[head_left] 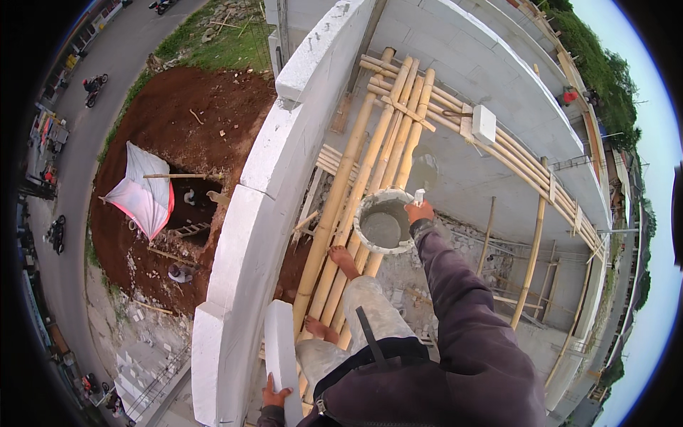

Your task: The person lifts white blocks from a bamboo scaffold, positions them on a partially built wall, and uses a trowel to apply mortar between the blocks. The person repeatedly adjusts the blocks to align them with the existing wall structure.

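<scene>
My left hand (277, 395) grips an upright white lightweight block (282, 338) near the bottom, just right of the white block wall (242, 242). My right hand (420, 210) is closed on a small pale tool (418, 196) at the right rim of a round bucket (361, 222) of wet grey mortar (382, 229); the tool's lower part is hard to make out. My bare feet rest on bamboo poles (331, 235) beneath the bucket.
Below the wall at left are a red dirt pit (199, 199) with workers, a plastic sheet (142, 188) and a road (85, 156) with motorbikes. Bamboo rails (526, 164) carrying a white block (484, 124) run along the right wall, above a drop to rubble. A person (569, 96) is farther right.
</scene>
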`<state>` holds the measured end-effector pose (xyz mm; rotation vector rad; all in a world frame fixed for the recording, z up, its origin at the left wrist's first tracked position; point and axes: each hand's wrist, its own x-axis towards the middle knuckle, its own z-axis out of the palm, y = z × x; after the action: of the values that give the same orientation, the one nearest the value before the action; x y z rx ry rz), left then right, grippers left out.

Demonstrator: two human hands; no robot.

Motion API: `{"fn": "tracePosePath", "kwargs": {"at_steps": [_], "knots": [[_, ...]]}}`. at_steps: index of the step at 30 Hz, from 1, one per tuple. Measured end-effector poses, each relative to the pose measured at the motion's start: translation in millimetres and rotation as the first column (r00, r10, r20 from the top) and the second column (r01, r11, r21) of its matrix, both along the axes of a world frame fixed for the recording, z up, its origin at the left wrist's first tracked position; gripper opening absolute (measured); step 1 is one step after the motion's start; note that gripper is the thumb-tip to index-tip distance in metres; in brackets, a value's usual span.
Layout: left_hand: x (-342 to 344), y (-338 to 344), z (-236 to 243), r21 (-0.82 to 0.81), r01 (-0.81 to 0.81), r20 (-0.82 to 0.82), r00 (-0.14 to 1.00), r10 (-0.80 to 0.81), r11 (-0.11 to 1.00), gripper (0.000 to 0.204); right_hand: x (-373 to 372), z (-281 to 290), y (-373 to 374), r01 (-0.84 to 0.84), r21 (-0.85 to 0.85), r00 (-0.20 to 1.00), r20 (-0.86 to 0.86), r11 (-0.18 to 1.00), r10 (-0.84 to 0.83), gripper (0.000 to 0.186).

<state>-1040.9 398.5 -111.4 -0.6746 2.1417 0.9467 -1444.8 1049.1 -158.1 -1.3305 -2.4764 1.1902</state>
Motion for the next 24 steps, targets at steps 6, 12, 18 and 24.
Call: {"fn": "tracePosePath", "kwargs": {"at_steps": [6,12,18,24], "knots": [[-101.9,64.5,13.4,-0.086,0.075,0.16,0.985,-0.06,0.993,0.106,-53.3,-100.9,34.1,-0.072,-0.015,0.99,0.122,0.997,0.073,0.044],[-197.9,133.9,-4.6,0.012,0.039,0.179,0.983,-0.04,0.999,0.107,-97.1,-207.5,84.0,0.054,-0.147,0.995,-0.075,0.988,-0.065,0.053],[-253.3,174.9,-22.9,0.049,0.091,0.227,0.969,-0.1,0.995,0.104,-154.4,-228.0,139.3,0.129,-0.309,0.983,-0.086,0.942,-0.163,0.041],[-270.0,192.7,-47.4,0.026,0.096,0.264,0.959,-0.099,0.995,0.103,-143.1,-197.0,117.7,-0.029,0.132,0.96,-0.272,0.991,0.064,0.043]]}}
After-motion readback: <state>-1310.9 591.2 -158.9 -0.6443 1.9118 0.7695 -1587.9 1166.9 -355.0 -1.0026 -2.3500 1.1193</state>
